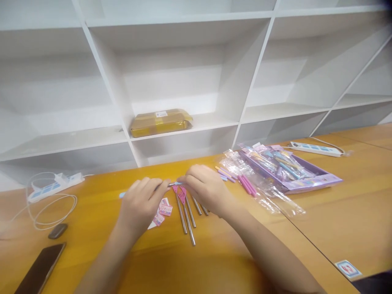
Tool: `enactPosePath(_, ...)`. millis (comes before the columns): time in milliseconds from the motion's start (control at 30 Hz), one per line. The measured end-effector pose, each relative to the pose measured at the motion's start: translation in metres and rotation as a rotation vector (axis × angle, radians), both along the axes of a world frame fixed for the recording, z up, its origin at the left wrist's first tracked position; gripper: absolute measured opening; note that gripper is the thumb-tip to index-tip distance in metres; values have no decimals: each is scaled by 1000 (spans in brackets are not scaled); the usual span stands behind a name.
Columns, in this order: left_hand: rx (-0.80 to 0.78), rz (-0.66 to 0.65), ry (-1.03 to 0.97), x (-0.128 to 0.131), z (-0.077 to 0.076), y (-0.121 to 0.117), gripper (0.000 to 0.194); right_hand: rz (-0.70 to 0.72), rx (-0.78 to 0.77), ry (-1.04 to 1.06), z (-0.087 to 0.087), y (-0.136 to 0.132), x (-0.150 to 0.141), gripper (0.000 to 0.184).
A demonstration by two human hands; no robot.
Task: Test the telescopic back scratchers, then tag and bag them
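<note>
My left hand (142, 202) and my right hand (204, 188) meet over the orange table (214, 261), fingers pinched on the two ends of a thin blue pen (175, 184). Its light blue tail (122, 194) pokes out left of my left hand. Below the hands lie several silver metal pens with pink clips (186, 214). Small pink labels (163, 212) lie beside my left hand.
Clear plastic packets of pastel pens (245, 179) and a purple box of packets (294, 171) lie to the right. White power strips sit at left (55, 187) and right (315, 148). A phone (41, 267) and dark small object (57, 230) lie at lower left. White shelves hold a taped parcel (161, 121).
</note>
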State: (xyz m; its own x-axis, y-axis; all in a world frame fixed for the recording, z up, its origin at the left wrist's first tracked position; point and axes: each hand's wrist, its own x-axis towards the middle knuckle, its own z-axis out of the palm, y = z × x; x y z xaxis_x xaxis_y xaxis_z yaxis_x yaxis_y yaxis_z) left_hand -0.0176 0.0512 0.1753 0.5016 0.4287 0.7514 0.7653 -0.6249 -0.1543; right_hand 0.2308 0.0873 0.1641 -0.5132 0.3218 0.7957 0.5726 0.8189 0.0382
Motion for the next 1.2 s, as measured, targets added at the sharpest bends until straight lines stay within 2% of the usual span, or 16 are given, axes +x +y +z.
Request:
enactPosePath(167,24,-23,-54,0,1,0,21,-53,61,0,3,-4,0,19)
enactPosePath(233,98,41,-11,-10,8,1,18,-76,100,29,7,-1,6,17)
enactPosePath(300,188,129,25,-33,17,4,17,-86,157,76,13,8,24,16)
enactPosePath(367,299,183,18,-66,27,8,13,-111,222,151,18,23,55,15)
enactPosePath(467,351,284,-66,-125,37,15,6,-203,258,302,18,52,118,10)
enactPosePath(533,408,332,-146,-156,38,22,8,-327,289,414,12,68,160,11)
enactPosePath(600,406,307,-167,-172,36,29,10,-424,281,466,5,79,194,16)
enactPosePath(700,348,317,-162,-173,30,38,14,-484,194,474,-4,86,219,16)
enactPosePath(867,430,369,-175,-159,25,48,21,-556,83,470,-6,87,218,8)
enactPosePath(1033,494,488,-336,-160,27,53,46,-530,127,457,-4,89,216,8)
enactPosePath(1200,483,470,-409,-162,30,52,52,-566,112,504,-3,87,213,7)
